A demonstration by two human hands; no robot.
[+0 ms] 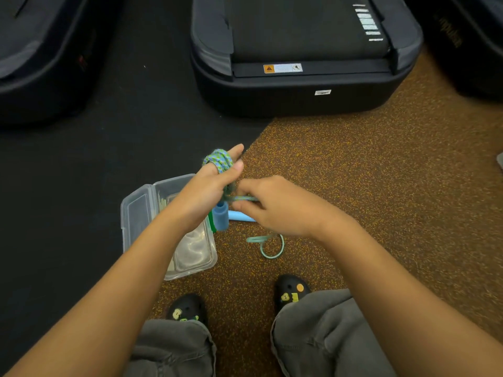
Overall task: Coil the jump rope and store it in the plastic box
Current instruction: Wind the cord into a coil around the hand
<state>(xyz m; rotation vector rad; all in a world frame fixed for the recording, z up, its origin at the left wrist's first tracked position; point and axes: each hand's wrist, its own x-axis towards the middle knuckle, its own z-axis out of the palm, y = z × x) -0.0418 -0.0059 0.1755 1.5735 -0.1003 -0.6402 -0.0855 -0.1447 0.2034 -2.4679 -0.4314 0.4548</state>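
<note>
Head view, looking down past both forearms to the floor: the left hand [215, 183] stands with its fingers extended and close together, serving as a spool; several turns of the blue-green jump rope [218, 160] sit wound around those fingers, and a blue foam handle [220, 217] hangs just under the palm, probably pinned there so the coil has a fixed start; the right hand [275, 206] is closed in a pinch on the free strand just beside the left palm, pulling it taut, which I judge is to lay the next turn snugly; a second light-blue handle [241, 215] shows under the right hand, though whether it lies on the floor or hangs I cannot tell; a slack loop of rope [270, 247] rests on the speckled brown floor [381, 186] near the feet, so some length remains unwound; the clear plastic box [141, 210] lies open on the floor directly below the left forearm, lid flipped to the left, close at hand for dropping the finished coil in; its tray looks empty, though glare obscures it.
</note>
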